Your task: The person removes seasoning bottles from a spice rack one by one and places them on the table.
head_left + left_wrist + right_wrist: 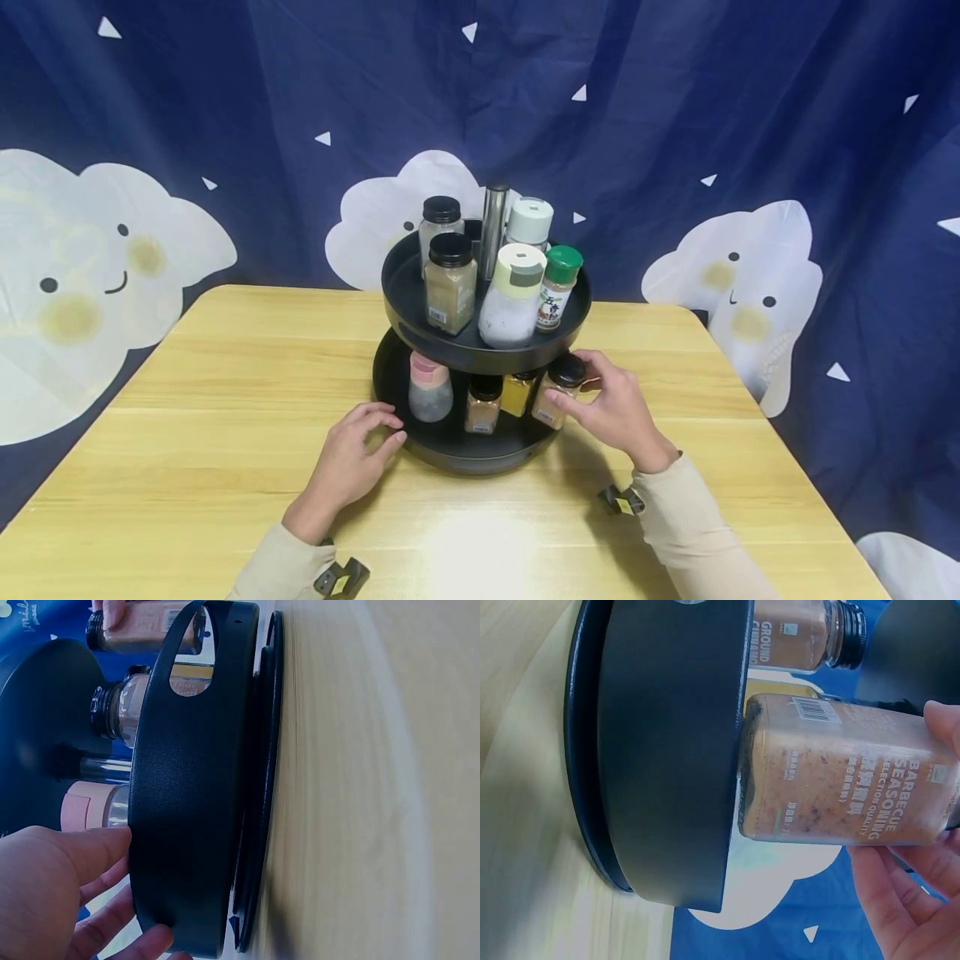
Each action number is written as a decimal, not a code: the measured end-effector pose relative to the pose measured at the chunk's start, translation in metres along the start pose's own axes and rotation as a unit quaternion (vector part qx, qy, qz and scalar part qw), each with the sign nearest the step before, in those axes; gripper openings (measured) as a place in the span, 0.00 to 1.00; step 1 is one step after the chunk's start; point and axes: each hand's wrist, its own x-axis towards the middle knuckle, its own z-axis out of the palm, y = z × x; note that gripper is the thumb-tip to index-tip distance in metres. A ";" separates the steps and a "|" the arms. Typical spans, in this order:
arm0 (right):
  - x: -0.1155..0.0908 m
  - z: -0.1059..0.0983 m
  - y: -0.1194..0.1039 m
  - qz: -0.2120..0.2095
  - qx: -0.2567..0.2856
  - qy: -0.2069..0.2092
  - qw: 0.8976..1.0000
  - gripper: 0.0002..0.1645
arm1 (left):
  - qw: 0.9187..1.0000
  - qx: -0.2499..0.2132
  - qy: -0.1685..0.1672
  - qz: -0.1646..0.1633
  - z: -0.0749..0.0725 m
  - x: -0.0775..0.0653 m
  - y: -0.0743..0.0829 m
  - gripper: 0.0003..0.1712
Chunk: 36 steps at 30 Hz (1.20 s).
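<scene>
A two-tier black turntable rack stands on the table with spice containers on both tiers. My right hand holds a square barbecue seasoning jar with a black lid at the right edge of the lower tier. In the right wrist view the jar's base is at the tier's rim, partly behind it. My left hand touches the lower tier's left rim, its thumb on the edge. Near it stands a pink-capped shaker. A ground cinnamon jar and a yellow jar stand between the hands.
The upper tier overhangs the lower one. On it are a green-capped bottle, a white shaker, a black-lidded jar, a slim metallic cylinder and other containers. A dark blue curtain hangs behind the wooden table.
</scene>
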 end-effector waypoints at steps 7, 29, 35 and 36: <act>0.000 -0.004 0.001 0.011 0.008 0.006 1.000 0.30 | 1.000 0.002 0.004 0.007 0.000 0.000 0.000 0.07; 0.002 -0.014 0.008 0.024 -0.004 0.026 0.999 0.29 | 1.000 -0.002 0.006 0.010 0.001 -0.001 -0.001 0.07; 0.002 -0.015 0.011 0.022 -0.005 0.034 0.999 0.28 | 1.000 -0.004 0.003 0.006 0.001 -0.001 0.000 0.07; 0.002 -0.016 0.012 0.021 -0.006 0.035 0.999 0.28 | 1.000 -0.003 0.003 0.006 0.000 -0.001 0.000 0.07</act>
